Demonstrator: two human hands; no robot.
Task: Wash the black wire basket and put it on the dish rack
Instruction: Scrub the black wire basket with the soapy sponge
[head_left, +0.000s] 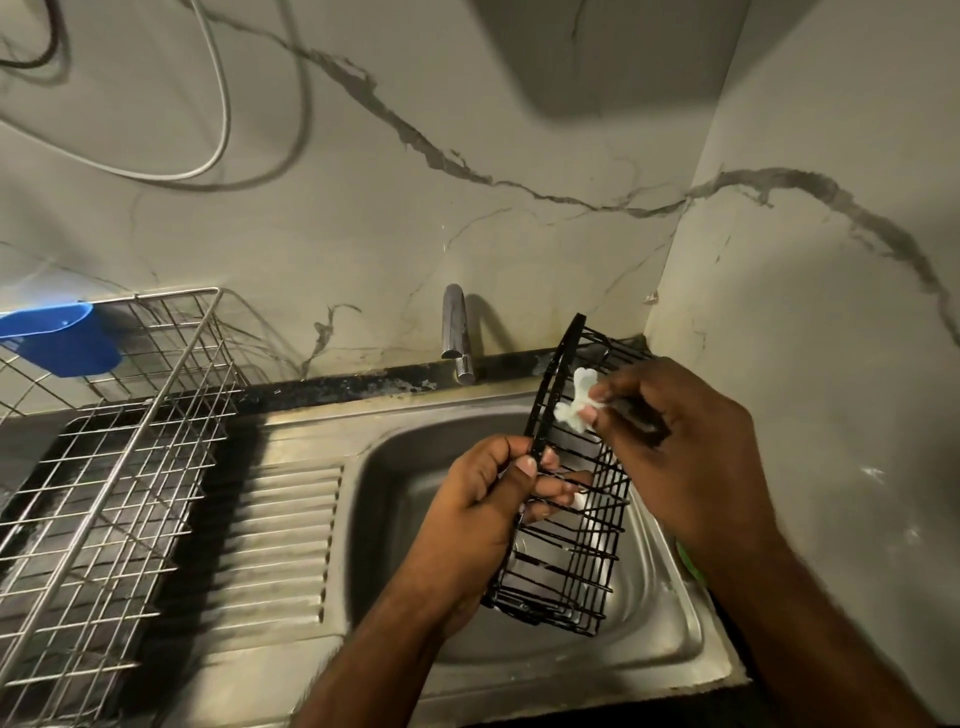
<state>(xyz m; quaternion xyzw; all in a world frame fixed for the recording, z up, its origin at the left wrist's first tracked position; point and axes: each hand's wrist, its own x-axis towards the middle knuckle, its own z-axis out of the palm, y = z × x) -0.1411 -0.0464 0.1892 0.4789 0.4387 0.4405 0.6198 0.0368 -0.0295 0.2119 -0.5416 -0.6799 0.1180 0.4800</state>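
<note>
Black wire basket (569, 525) hanging tilted over sink (519, 639), long, open grid. Left hand (475, 525) gripping its rim; right hand (685, 447) pinching white foamy wad (574, 402) at its 12 o'clock end.

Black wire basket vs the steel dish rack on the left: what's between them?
Head view: between the black wire basket and the steel wire dish rack lie the left hand gripping the basket's rim and the sink's bare ribbed steel drainboard.
</note>
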